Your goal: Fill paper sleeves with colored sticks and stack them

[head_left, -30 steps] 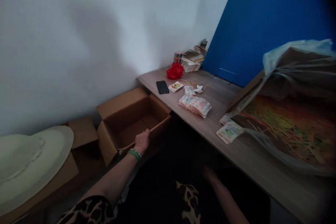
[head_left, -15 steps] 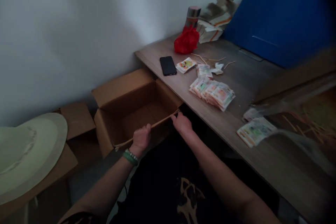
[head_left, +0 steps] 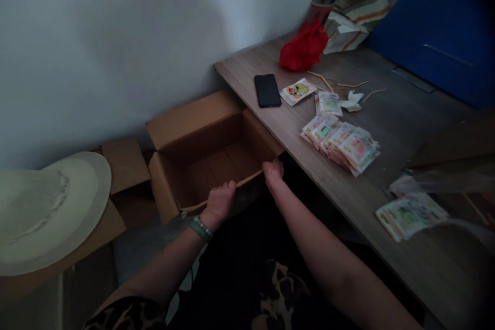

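Note:
An open, empty cardboard box stands on the floor beside the wooden table. My left hand, with a green bead bracelet at the wrist, is closed over the box's near rim. My right hand grips the same rim at its right corner, right next to the table's edge. On the table lie a fanned stack of colourful paper packets, a black phone and a single printed packet.
A red bag, a metal can and folded paper bags sit at the table's far end by a blue panel. More packets lie at the right. A pale round hat rests on another carton at left.
My right hand came up from below and took the box's near rim beside my left hand. The view swung left and down; the plastic-wrapped bundle at right left the picture.

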`<state>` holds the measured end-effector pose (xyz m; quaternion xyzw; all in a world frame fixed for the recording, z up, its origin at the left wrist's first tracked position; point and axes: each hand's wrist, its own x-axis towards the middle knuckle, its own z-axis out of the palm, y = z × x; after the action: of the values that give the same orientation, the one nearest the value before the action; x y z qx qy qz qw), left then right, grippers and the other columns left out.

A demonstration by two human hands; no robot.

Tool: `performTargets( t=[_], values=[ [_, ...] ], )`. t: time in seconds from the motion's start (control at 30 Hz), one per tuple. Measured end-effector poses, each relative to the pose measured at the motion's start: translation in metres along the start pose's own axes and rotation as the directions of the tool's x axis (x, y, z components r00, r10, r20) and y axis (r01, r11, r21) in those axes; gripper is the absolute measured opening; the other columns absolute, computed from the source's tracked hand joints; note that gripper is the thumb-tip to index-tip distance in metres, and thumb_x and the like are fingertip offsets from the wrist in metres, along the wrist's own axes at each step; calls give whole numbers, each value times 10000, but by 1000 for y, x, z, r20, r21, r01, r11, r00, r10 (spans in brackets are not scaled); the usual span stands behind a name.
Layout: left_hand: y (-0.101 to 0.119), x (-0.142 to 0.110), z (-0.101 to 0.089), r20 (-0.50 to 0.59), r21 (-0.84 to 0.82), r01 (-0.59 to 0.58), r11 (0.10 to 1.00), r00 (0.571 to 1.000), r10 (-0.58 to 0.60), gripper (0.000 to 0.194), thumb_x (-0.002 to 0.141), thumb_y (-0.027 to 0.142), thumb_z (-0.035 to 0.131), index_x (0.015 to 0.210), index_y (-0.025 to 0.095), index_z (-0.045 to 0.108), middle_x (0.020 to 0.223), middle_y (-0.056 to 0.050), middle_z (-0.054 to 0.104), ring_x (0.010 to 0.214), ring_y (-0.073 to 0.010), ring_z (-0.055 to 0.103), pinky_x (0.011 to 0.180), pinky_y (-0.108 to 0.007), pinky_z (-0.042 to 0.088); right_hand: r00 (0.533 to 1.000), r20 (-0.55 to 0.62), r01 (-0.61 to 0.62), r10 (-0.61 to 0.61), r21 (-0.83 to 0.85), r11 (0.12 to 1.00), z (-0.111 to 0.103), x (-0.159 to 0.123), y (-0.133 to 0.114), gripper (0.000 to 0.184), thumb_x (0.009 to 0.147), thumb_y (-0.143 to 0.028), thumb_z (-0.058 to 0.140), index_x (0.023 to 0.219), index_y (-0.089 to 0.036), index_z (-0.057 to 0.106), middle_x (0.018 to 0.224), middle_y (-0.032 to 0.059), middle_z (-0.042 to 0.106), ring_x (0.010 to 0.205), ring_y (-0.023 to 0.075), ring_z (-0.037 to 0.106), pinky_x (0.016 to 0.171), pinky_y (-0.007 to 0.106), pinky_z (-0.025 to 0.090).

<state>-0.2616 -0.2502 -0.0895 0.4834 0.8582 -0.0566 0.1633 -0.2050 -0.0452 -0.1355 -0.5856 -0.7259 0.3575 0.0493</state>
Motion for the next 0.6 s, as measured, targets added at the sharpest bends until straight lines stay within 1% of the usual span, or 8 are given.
performTargets(
  t=[0.07,0.13,0.2,0.23,0.3,0.37,0.5,0.6],
  values=[
    [-17,-14,0,-13,-11,-51,999,999,50,246,953,204,455,1162,149,572,1022,-126,693,927,-265,664,798,-373,486,999,14,-40,40,3,999,-6,-2,-3,461,749,-190,582,1182,-57,667,1083,219,702,1007,312,705,823,324,550],
    [-44,-35,4,-64,45,-25,999,998,27,278,920,284,552,1165,158,595,1036,-129,700,984,-296,644,909,-449,463,998,35,-50,50,12,999,-12,-5,-4,437,762,-213,583,1154,-46,680,1089,233,698,1034,326,697,843,335,546],
    [-74,-57,12,-148,141,65,988,988,-44,304,876,378,627,1073,149,651,1132,-175,687,1109,-369,597,1044,-589,353,997,54,-51,50,18,999,-14,-7,-4,412,773,-243,586,1116,-42,693,1072,238,701,1043,333,693,855,339,543],
    [-88,-66,16,-185,169,94,981,981,-62,321,858,405,647,1039,140,670,1239,-206,649,1203,-406,545,1087,-633,286,996,61,-58,57,17,998,-14,-8,-3,413,774,-257,590,1105,-32,693,1064,246,700,1042,339,692,853,344,543],
    [-106,-78,24,-206,172,113,979,976,-77,324,835,430,669,975,140,698,1334,-214,608,1297,-453,466,1111,-693,201,994,70,-82,82,7,997,-12,-6,-1,438,773,-281,598,1110,-14,682,1063,259,695,1037,347,690,845,352,546],
    [-114,-80,30,-196,130,107,986,977,-80,302,830,434,669,944,158,714,1283,-179,657,1284,-461,476,1106,-730,161,991,82,-102,101,-1,995,-10,-4,2,457,770,-298,609,1123,-16,675,1065,251,699,1031,340,693,833,347,550],
    [-108,-75,31,-168,75,116,990,980,-102,250,853,410,621,895,185,722,949,-121,757,1087,-408,599,1096,-750,131,992,117,-57,53,32,998,-10,-1,3,397,773,-277,606,1101,-71,692,1068,200,717,1043,307,691,845,323,548],
    [-103,-75,24,-139,71,122,990,984,-112,220,854,361,601,910,188,725,890,-127,756,1023,-392,619,1087,-757,135,993,122,-1,-10,87,996,-18,-7,-3,355,768,-237,611,1080,-90,697,1023,177,728,1035,284,692,849,308,545]
  ],
)
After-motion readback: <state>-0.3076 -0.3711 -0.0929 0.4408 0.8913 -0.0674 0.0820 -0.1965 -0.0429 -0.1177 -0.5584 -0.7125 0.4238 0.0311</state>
